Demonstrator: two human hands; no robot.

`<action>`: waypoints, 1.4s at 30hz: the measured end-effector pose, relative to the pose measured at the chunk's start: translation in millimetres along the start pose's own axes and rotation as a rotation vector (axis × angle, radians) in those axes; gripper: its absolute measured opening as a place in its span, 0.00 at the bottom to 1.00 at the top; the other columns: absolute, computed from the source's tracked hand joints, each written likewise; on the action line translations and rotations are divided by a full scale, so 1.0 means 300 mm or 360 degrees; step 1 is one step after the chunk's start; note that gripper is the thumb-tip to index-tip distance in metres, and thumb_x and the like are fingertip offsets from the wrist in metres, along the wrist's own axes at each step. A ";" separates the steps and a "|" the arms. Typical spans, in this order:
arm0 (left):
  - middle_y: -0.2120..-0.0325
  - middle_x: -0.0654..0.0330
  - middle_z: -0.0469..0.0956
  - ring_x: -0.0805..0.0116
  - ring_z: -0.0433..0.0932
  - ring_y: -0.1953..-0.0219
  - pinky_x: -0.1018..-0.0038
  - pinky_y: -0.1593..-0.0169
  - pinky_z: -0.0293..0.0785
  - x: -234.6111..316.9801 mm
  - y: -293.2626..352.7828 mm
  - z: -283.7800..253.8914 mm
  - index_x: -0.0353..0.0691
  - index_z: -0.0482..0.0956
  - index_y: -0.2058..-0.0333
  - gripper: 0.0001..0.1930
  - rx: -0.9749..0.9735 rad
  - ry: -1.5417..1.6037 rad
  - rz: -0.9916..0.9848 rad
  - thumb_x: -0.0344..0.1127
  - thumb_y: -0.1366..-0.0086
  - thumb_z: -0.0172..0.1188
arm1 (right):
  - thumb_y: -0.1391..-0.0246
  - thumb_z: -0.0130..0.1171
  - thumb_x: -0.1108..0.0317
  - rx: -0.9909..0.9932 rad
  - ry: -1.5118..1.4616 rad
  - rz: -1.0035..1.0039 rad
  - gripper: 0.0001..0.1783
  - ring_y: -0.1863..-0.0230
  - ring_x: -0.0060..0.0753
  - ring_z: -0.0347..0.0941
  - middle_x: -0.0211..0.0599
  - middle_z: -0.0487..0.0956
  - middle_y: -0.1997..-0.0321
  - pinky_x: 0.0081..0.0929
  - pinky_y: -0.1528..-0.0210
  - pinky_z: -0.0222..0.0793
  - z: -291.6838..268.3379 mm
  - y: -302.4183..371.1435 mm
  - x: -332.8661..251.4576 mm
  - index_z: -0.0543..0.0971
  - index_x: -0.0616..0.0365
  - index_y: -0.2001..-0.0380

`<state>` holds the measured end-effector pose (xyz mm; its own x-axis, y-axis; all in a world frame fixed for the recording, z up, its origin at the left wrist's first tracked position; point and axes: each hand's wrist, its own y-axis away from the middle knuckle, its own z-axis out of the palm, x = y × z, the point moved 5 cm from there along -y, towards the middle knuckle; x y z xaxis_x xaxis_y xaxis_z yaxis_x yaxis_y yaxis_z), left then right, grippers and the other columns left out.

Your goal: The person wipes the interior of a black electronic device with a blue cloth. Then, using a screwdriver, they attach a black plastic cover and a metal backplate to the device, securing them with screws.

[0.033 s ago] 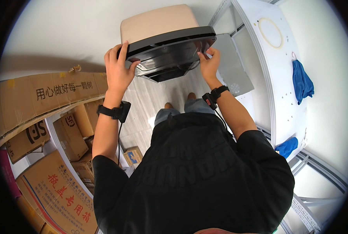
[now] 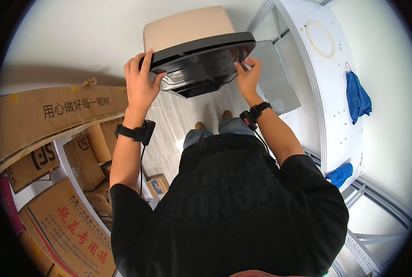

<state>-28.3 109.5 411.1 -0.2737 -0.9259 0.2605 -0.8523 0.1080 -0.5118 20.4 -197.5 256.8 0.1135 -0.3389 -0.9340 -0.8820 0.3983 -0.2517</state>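
Note:
A bin-like container with a beige body (image 2: 189,28) and a thick black rim (image 2: 201,45) stands in front of me by the wall. Its glossy black part (image 2: 206,64) faces me below the rim; its exact kind is unclear. At the left end, my left hand (image 2: 140,79) grips the rim, fingers over the outside and thumb tucked against the near side. My right hand (image 2: 248,77) is closed at the right end, thumb and fingers pinching the black edge. Whether a thin film or cord is also between the right fingers cannot be made out. Each wrist wears a black strap with a small device.
On the left, a shelf holds several cardboard boxes (image 2: 69,226), with a long carton (image 2: 60,108) on top. A grey panel (image 2: 277,76) leans at the right beside a white rack (image 2: 317,92). Blue cloths (image 2: 357,97) hang there. My feet stand on the wood-look floor (image 2: 166,124).

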 end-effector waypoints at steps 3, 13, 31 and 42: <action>0.54 0.54 0.71 0.52 0.66 0.52 0.61 0.47 0.65 -0.003 -0.005 0.002 0.43 0.71 0.45 0.37 -0.0003 0.0015 -0.0011 0.34 0.56 0.73 | 0.56 0.67 0.79 -0.0033 -0.0101 0.0127 0.22 0.56 0.34 0.71 0.41 0.71 0.59 0.25 0.56 0.75 -0.013 -0.006 0.010 0.69 0.63 0.59; 0.56 0.53 0.70 0.52 0.66 0.53 0.62 0.49 0.66 -0.005 -0.007 -0.001 0.43 0.73 0.48 0.33 0.0036 0.0063 -0.0068 0.33 0.56 0.73 | 0.63 0.69 0.63 -0.0393 0.0476 -0.1227 0.30 0.45 0.44 0.64 0.41 0.72 0.50 0.48 0.41 0.53 -0.011 -0.144 -0.582 0.74 0.54 0.52; 0.61 0.59 0.74 0.58 0.71 0.57 0.64 0.54 0.68 0.089 -0.078 -0.030 0.45 0.78 0.57 0.28 0.0161 -0.0122 0.0093 0.37 0.61 0.74 | 0.62 0.68 0.55 -0.0409 0.0599 -0.1412 0.22 0.53 0.38 0.64 0.30 0.72 0.59 0.41 0.47 0.51 0.088 -0.106 -0.501 0.80 0.52 0.62; 0.71 0.64 0.72 0.61 0.71 0.64 0.66 0.58 0.65 0.164 -0.137 0.104 0.44 0.81 0.67 0.18 0.0126 0.0031 0.0102 0.38 0.60 0.73 | 0.63 0.69 0.52 -0.0449 0.0691 -0.1383 0.25 0.51 0.39 0.64 0.32 0.71 0.56 0.40 0.46 0.52 0.077 -0.088 -0.516 0.78 0.52 0.60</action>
<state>7.1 48.2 419.4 -0.3360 -0.9106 0.2407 -0.7952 0.1373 -0.5906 36.8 -136.0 402.2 0.6415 -0.7187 -0.2683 -0.6551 -0.3312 -0.6791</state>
